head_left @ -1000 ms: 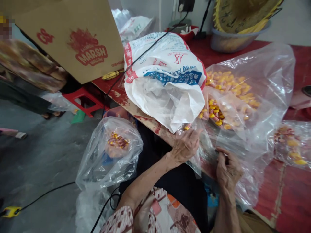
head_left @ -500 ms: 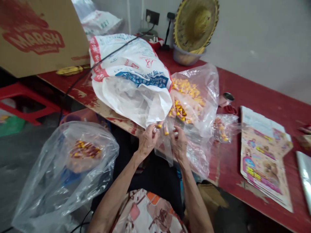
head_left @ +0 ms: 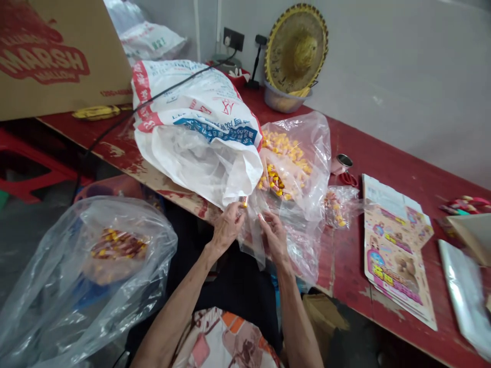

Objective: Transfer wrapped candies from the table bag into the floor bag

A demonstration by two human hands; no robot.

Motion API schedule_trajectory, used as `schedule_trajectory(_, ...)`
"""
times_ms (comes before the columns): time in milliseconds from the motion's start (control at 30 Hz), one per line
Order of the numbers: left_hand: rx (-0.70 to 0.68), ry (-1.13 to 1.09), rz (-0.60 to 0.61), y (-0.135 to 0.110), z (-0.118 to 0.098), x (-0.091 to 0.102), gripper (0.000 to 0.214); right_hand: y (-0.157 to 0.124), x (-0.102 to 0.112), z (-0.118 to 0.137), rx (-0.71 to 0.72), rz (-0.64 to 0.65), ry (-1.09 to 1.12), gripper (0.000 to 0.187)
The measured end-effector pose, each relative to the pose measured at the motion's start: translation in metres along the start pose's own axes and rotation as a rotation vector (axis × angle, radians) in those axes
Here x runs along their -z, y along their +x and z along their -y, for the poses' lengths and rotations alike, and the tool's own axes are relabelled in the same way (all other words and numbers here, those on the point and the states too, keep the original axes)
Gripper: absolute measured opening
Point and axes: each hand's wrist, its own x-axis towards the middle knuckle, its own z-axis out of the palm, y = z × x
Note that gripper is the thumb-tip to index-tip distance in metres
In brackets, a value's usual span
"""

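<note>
My left hand (head_left: 226,227) is closed at the table's edge, with a small yellow-ended wrapped candy (head_left: 244,202) at its fingertips. Between my hands hangs a small clear plastic bag (head_left: 252,232). My right hand (head_left: 274,236) has its thumb and fingers together at the bag's right edge; the exact grip is partly hidden. Just beyond, the white woven sack (head_left: 195,110) lies with its mouth towards me. A large clear bag (head_left: 316,138) of yellow-ended candies rests to its right.
On my left, another big clear bag (head_left: 153,225) holds more candies (head_left: 118,244). A filled small packet (head_left: 337,207), a metal cup (head_left: 343,162) and printed card packs (head_left: 395,266) lie right. A carton (head_left: 57,97) stands back left; a black cable (head_left: 169,89) crosses the sack.
The view has shifted, so things appear further left. My right hand has moved in closer to the small bag's edge. A yellow-ended candy seen between my hands no longer shows.
</note>
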Motion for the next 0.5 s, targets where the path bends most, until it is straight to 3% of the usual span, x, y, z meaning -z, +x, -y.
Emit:
schedule_trajectory(100, -0.037, -0.062, -0.029, -0.002, -0.002, 0.000, 0.033, -0.003, 0.011, 0.011, -0.119, 0.000, 0.365, 0.065)
schedule_trajectory(167, -0.070, -0.049, -0.042, -0.004, -0.008, 0.000, 0.038, -0.005, 0.016, 0.019, -0.121, -0.023, 0.464, 0.065)
schedule_trajectory(267, -0.059, 0.081, 0.013, -0.010, -0.018, -0.005, 0.041, -0.013, 0.018, 0.025, -0.179, -0.019, 0.470, 0.066)
schedule_trajectory(400, -0.033, 0.150, 0.171, -0.012, -0.015, -0.008, 0.041, -0.011, 0.014, 0.014, -0.274, -0.021, 0.392, 0.072)
schedule_trajectory(500, -0.037, 0.123, 0.056, -0.014, -0.014, 0.017, 0.043, -0.002, 0.008, 0.007, -0.303, -0.038, 0.330, 0.080)
